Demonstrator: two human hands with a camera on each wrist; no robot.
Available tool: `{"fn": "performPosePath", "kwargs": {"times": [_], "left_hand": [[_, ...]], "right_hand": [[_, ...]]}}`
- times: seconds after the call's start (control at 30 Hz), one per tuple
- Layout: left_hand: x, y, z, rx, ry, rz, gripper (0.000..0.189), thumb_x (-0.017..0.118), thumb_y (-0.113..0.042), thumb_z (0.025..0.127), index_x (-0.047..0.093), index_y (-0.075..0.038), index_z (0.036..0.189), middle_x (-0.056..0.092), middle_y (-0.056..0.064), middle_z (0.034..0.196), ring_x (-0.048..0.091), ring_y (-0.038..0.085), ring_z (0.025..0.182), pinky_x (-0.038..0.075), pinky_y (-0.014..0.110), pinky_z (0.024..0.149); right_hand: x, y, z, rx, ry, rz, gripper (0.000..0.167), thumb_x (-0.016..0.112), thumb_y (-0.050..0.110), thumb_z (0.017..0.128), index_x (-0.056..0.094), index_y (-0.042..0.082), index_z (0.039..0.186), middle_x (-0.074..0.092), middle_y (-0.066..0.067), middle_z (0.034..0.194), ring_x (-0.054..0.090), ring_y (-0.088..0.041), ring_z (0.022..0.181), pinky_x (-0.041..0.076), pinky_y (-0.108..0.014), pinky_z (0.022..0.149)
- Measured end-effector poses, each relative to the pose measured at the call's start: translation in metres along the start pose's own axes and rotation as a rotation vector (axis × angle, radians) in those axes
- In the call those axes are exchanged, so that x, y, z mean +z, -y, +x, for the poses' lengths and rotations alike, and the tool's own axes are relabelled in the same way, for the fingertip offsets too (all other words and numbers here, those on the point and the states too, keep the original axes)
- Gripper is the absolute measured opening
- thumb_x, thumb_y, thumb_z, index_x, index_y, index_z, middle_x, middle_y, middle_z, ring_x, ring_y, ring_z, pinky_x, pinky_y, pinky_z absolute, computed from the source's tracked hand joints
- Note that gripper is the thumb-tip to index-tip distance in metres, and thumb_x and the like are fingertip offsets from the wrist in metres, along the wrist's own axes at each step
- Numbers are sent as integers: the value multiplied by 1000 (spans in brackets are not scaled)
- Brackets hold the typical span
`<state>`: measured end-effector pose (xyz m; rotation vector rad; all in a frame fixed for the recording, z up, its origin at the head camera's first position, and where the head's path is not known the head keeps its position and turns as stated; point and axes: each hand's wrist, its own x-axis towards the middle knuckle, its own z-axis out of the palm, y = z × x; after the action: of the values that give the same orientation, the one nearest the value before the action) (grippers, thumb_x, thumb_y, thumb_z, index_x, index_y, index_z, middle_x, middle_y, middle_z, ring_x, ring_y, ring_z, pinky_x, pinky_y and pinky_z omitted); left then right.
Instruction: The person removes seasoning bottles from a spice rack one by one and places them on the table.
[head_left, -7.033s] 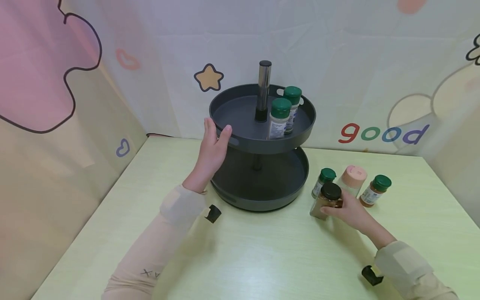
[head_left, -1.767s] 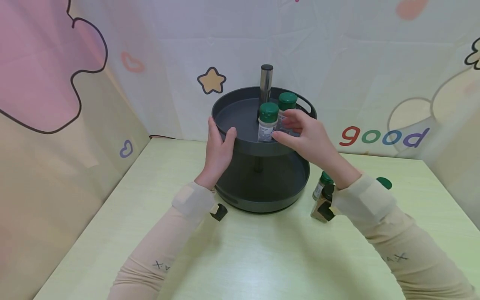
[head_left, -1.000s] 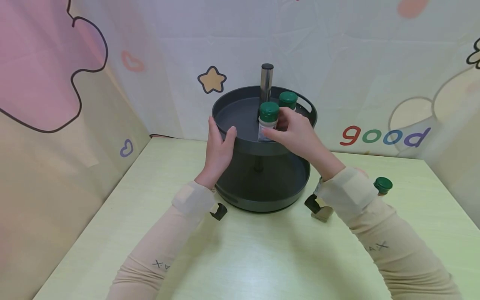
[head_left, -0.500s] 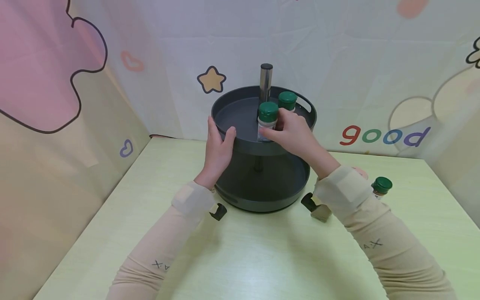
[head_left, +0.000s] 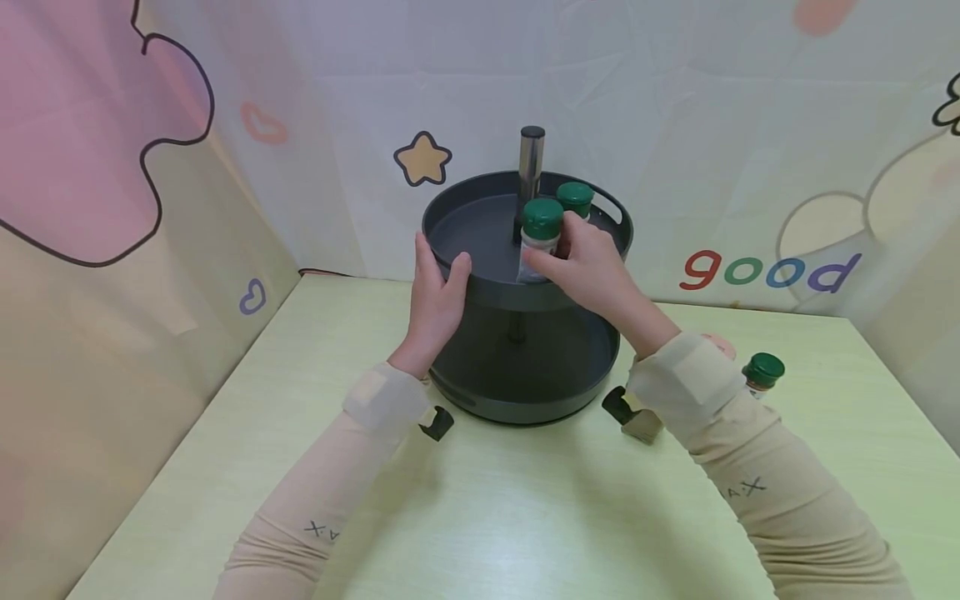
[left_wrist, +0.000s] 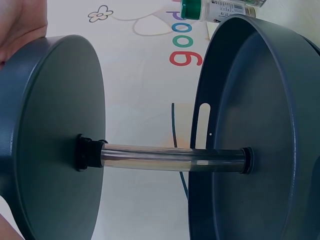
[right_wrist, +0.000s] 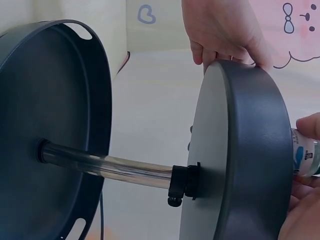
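In the head view my right hand (head_left: 592,258) pinches a green-capped spice jar (head_left: 542,221) between thumb and fingers, near the front of the upper tray of a dark two-tier rack (head_left: 517,293). The jar leans slightly to the right; its base is mostly hidden behind the rim. Behind it a second green-capped jar (head_left: 575,197) stands on the same tray, partly covered by my fingers. My left hand (head_left: 438,304) rests against the upper tray's left side with fingers straight and thumb at the rim. In the right wrist view the held jar's label (right_wrist: 301,155) shows past the tray.
Right of the rack, a green-capped jar (head_left: 763,372), a pink lid (head_left: 720,344) and the base of a brown jar (head_left: 642,427) show around my right sleeve. The rack's lower tray (head_left: 525,367) and its steel post (left_wrist: 175,159) are in view.
My right hand went from the brown jar on the table to the front green-capped jar and took hold of it. Lately the jar's cap has shifted slightly right and up. My left hand stays at the rim.
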<state>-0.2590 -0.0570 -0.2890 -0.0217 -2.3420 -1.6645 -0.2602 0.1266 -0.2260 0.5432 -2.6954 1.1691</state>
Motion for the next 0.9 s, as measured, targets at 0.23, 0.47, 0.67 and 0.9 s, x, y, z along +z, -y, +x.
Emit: {"fn": "performPosePath", "kwargs": {"times": [0.23,0.47,0.67,0.9], "left_hand": [[0,0,-1,26,-4,-3,75,38,-41,89,-6,-13,142,-3,1,150,2,14,138,10,38,111],[0,-1,-1,21,-7,-3,75,38,-41,89,-6,-13,143,-2,1,150,3,15,138,10,39,111],[0,0,-1,27,-6,-5,75,38,-41,89,-6,-13,143,-3,0,150,2,14,138,10,38,111],[1,0,-1,30,-8,-11,75,38,-40,89,-7,-13,143,-3,0,150,2,14,138,10,38,111]], "right_hand": [[0,0,0,-18,-33,32,43,56,28,83,44,3,116,58,-13,107,51,-23,85,43,-33,70],[2,0,0,-78,-101,77,40,55,26,83,45,3,114,58,-12,104,51,-21,81,43,-29,67],[2,1,-2,-113,-152,146,37,55,24,84,46,4,114,59,-11,104,51,-19,80,44,-30,71],[0,3,-2,-130,-179,169,38,55,23,84,45,5,115,58,-10,105,51,-19,81,45,-30,73]]}}
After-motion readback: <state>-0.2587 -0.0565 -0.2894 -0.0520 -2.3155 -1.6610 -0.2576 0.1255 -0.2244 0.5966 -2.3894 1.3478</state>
